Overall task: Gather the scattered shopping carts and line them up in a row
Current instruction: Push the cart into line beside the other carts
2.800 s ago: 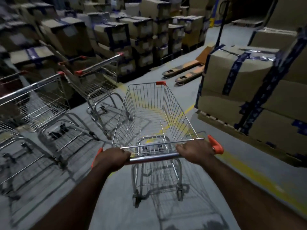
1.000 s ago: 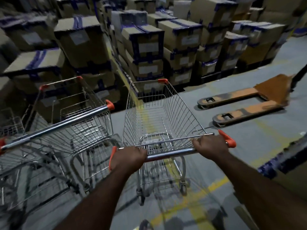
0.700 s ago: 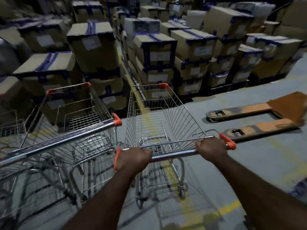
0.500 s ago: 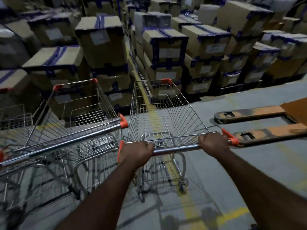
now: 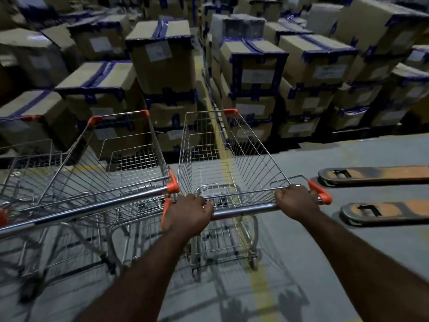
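An empty wire shopping cart (image 5: 234, 168) with orange corner caps stands straight ahead of me. My left hand (image 5: 189, 214) grips the left end of its chrome handle bar and my right hand (image 5: 296, 201) grips the right end. A second empty cart (image 5: 111, 173) is parked right beside it on the left, facing the same way, their handle ends almost touching. Part of a third cart (image 5: 25, 163) shows at the far left edge.
Stacks of taped cardboard boxes (image 5: 255, 73) on pallets stand close in front of both carts. The two forks of an orange pallet jack (image 5: 376, 194) lie on the grey floor at the right. A yellow floor line (image 5: 262, 289) runs under my cart.
I have swung the cart leftward and pushed it forward, so it now sits alongside the parked cart and faces the boxes. Both hands have kept their grip on the handle.
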Demonstrator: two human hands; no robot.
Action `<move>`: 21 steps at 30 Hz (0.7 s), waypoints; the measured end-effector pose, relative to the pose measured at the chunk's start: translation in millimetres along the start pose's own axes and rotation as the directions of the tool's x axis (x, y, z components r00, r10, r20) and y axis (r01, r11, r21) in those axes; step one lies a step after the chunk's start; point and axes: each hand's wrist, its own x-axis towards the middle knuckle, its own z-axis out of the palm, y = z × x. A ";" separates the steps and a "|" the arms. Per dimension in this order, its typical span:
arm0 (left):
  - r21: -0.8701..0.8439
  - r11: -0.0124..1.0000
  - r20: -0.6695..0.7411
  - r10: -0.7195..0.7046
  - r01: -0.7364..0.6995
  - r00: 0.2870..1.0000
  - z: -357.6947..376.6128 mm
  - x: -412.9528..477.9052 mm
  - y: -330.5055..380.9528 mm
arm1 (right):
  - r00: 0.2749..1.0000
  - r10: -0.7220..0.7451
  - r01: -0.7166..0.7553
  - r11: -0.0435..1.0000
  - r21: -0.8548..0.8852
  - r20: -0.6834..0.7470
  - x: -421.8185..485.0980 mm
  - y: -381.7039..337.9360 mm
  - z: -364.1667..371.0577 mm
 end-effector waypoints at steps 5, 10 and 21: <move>0.047 0.999 -0.053 0.015 -0.013 0.998 -2.6 -2.3 5.4 | 0.987 -0.070 0.079 0.996 -0.053 0.145 6.1 -1.9 -18.9; 0.077 0.997 -0.090 0.009 -0.002 0.996 -11.0 0.5 13.4 | 0.975 -0.222 0.224 0.964 -0.140 0.033 12.5 -26.7 -30.4; 0.021 0.983 -0.257 -0.170 0.181 0.951 -58.2 -77.5 -38.6 | 0.695 -0.692 0.710 0.704 0.031 -0.197 -21.3 -179.5 -63.9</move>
